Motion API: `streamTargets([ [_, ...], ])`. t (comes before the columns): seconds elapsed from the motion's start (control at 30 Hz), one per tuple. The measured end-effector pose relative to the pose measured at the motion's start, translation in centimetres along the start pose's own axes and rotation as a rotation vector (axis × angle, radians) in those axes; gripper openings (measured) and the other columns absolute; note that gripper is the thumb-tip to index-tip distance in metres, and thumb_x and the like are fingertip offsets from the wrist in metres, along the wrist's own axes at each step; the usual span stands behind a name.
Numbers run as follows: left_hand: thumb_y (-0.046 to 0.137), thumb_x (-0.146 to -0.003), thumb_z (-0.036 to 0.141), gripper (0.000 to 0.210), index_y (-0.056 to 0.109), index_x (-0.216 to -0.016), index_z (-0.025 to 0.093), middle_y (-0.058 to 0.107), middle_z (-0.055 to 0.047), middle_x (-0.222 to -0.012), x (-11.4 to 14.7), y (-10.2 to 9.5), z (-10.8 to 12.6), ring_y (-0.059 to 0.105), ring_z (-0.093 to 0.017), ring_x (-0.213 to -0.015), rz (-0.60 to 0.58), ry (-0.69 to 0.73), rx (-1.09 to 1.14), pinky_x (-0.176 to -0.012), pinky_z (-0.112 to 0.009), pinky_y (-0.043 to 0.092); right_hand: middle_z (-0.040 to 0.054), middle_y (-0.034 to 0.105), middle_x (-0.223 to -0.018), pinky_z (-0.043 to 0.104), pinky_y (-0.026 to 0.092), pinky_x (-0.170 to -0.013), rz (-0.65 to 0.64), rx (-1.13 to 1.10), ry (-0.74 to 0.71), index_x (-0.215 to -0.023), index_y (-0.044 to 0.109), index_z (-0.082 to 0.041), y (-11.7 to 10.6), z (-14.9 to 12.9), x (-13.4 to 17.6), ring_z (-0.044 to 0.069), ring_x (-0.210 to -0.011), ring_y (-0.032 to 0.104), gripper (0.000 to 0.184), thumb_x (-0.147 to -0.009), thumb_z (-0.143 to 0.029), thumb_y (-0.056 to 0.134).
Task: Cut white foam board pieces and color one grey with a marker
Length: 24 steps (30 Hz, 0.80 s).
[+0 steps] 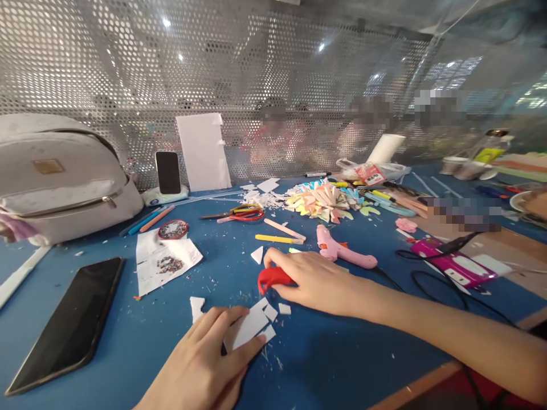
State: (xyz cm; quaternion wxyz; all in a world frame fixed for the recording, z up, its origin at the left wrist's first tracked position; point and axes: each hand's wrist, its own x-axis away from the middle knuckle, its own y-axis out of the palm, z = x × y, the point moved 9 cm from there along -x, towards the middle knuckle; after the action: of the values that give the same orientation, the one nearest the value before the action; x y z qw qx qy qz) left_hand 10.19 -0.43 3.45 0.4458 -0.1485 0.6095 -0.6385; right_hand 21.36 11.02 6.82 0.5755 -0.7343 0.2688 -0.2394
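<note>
My left hand [209, 353] holds a small white piece of card [248, 326] between thumb and fingers, low over the blue table. Small white scraps [270, 312] lie by its right end, and another cut scrap [197, 307] is beyond my knuckles. My right hand [299, 279] is closed around a red looped handle [273, 278], like that of scissors; the rest is hidden under the palm. Just past my right wrist lies a pink glue gun [342, 250]. A white triangle [257, 255] and a yellow marker [278, 239] are beyond my right fingers.
At left are a black phone [68, 324], a pale backpack [64, 176] and a paper sheet [149, 267] with crumbs. Scissors [248, 213] and a pile of coloured paper pieces [325, 199] sit farther back. A magenta power strip [453, 262] with black cables is at right.
</note>
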Motion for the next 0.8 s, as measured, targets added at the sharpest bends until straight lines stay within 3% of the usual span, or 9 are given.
streamTargets([
  [0.13, 0.046, -0.088, 0.002, 0.056, 0.053, -0.139, 0.024, 0.061, -0.013, -0.129, -0.1, 0.0, -0.3, 0.062, -0.026, -0.111, -0.001, 0.041, 0.071, -0.090, -0.039, 0.060, 0.0055, 0.068, -0.103, 0.031, 0.048, -0.068, 0.004, 0.071, -0.055, -0.111, 0.055, -0.019, 1.1, 0.3, -1.8, 0.023, -0.083, 0.068, 0.021, -0.091, -0.017, 0.060],
  [0.27, 0.049, -0.079, 0.002, 0.071, 0.039, -0.146, 0.023, 0.064, -0.009, -0.130, -0.2, 0.1, -1.6, 0.063, -0.023, -0.113, 0.006, -0.069, 0.212, -0.096, -0.035, 0.057, 0.0111, 0.062, -0.118, 0.039, 0.052, -0.084, 0.089, 0.106, -0.122, -0.115, 0.058, -0.018, -0.1, -0.4, -0.9, 0.029, -0.103, 0.064, 0.029, -0.089, -0.026, 0.069],
  [0.43, 0.050, -0.076, 0.002, 0.079, 0.033, -0.148, 0.028, 0.063, -0.007, -0.133, 0.1, 0.3, -2.0, 0.062, -0.024, -0.114, 0.005, -0.138, 0.253, -0.099, -0.037, 0.054, 0.0049, 0.066, -0.112, 0.036, 0.053, -0.079, -0.133, -0.064, -0.090, -0.117, 0.060, -0.022, 1.1, -0.8, 1.4, 0.028, -0.096, 0.067, 0.051, -0.078, -0.045, 0.083],
  [0.63, 0.050, -0.079, 0.002, 0.075, 0.033, -0.147, 0.029, 0.063, -0.006, -0.132, 0.0, 0.3, -2.0, 0.062, -0.024, -0.114, -0.001, -0.148, 0.261, -0.098, -0.037, 0.053, -0.0010, 0.067, -0.110, 0.031, 0.047, -0.081, -0.198, -0.232, 0.015, -0.103, 0.059, -0.024, 3.4, -0.4, 2.3, 0.023, -0.100, 0.067, 0.024, -0.087, -0.024, 0.076],
  [0.7, 0.051, -0.080, 0.004, 0.074, 0.033, -0.147, 0.029, 0.063, -0.006, -0.132, 0.0, 0.3, -2.0, 0.062, -0.024, -0.113, -0.001, -0.143, 0.262, -0.097, -0.037, 0.054, -0.0017, 0.067, -0.109, 0.029, 0.046, -0.080, -0.209, -0.279, 0.014, -0.102, 0.058, -0.025, 3.6, -0.5, 2.3, 0.022, -0.101, 0.066, 0.025, -0.086, -0.022, 0.076],
  [0.8, 0.051, -0.079, 0.004, 0.074, 0.033, -0.147, 0.030, 0.062, -0.005, -0.133, 0.1, 0.4, -2.1, 0.061, -0.024, -0.113, 0.001, -0.145, 0.259, -0.097, -0.037, 0.054, -0.0005, 0.063, -0.121, 0.027, 0.045, -0.080, -0.211, -0.311, -0.006, -0.117, 0.056, -0.027, 3.4, -0.7, 2.0, 0.020, -0.098, 0.066, 0.039, -0.085, -0.022, 0.078],
])
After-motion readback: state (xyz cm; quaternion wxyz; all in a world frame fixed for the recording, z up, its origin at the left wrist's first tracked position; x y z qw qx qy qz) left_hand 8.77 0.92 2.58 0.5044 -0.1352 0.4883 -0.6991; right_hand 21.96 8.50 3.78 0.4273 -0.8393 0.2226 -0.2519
